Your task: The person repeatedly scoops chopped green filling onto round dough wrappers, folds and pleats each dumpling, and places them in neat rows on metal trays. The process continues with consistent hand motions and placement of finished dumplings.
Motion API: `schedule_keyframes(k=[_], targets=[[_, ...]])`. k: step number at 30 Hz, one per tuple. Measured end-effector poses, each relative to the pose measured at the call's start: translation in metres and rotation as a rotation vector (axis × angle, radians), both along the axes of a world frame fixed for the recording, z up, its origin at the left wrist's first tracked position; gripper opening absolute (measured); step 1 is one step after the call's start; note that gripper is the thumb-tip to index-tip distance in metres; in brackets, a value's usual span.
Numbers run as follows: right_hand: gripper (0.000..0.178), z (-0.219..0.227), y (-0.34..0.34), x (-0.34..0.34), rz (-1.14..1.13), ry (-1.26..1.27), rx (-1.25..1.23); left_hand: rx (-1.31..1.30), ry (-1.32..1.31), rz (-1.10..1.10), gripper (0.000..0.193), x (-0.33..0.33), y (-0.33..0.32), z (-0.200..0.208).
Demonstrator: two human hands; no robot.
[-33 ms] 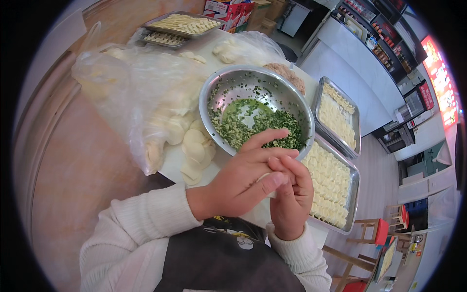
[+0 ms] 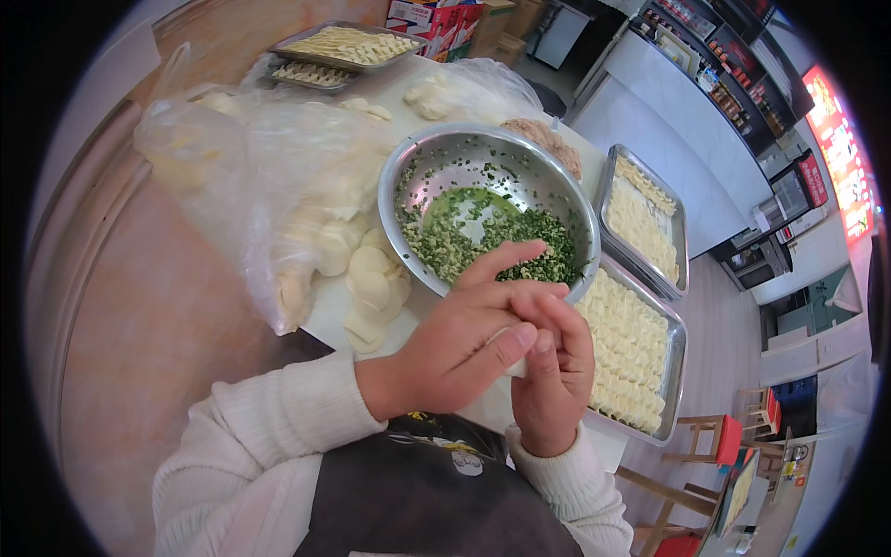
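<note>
My left hand and my right hand are pressed together in front of the steel bowl's near rim. Between them is a dumpling, mostly hidden; only a pale strip of its dough shows by the thumbs. Both thumbs lie close together over it, and my left index finger points out over the bowl. The steel bowl holds chopped green filling along its near and right sides, with greenish liquid in the middle. Round dough wrappers lie in an overlapping pile left of the bowl.
Right of the bowl stand a tray of dumplings and a stack of trays. A plastic bag of wrappers covers the table's left side. Pinkish minced filling sits behind the bowl. More dumpling trays stand at the far left.
My fingers have shifted slightly around the dumpling, the thumbs a little up and left. The bowl, wrappers and trays look the same.
</note>
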State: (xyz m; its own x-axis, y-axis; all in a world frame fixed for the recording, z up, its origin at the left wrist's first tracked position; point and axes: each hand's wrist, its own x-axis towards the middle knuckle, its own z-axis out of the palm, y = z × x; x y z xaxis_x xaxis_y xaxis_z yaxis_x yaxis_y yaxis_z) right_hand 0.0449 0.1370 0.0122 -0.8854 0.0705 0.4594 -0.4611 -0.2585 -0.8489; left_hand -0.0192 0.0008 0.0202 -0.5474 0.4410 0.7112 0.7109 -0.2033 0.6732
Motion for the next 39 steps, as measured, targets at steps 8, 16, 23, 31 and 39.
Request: schedule_keyframes(k=[8,16,23,31,39], targets=[[0.052,-0.003,0.005,-0.013,-0.057,0.109,0.516,-0.027,-0.059,-0.012,0.030,0.003,0.000,-0.007],[0.042,0.004,0.005,-0.037,-0.126,0.365,0.675,0.190,-0.302,-0.043,0.039,0.017,0.012,-0.008],[0.039,0.010,-0.004,-0.034,-0.245,0.388,0.687,0.167,-0.355,-0.080,0.035,0.024,0.007,-0.004],[0.049,-0.004,0.002,-0.032,-0.025,0.186,0.556,0.037,-0.352,-0.092,0.041,0.013,0.003,-0.011],[0.032,-0.019,0.009,-0.008,0.176,-0.389,-0.557,-0.474,0.468,0.474,0.065,-0.016,-0.001,-0.030]])
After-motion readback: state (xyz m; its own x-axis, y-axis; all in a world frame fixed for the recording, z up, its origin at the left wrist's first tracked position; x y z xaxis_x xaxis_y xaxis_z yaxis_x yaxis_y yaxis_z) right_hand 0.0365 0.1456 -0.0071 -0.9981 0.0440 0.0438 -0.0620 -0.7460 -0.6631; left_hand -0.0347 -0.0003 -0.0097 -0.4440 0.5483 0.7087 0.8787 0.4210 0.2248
